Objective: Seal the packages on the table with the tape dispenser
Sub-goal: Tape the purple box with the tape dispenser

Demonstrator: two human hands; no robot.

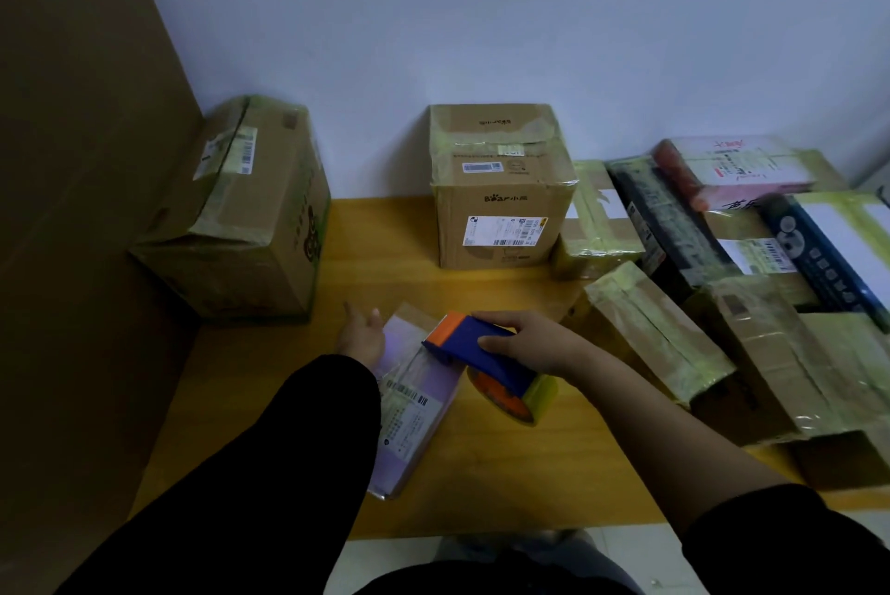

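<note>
Flat labelled parcel (414, 421) lay on the bench (385, 233), sealing judged barely begun: left grip (361, 334) spread open on its far end, right grip (525, 344) curled round the tape dispenser (481, 349) over its right edge, boxes (501, 190) beyond it apparently taped already

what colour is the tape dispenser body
Blue with an orange front end, seen in the head view: tape dispenser.
</note>
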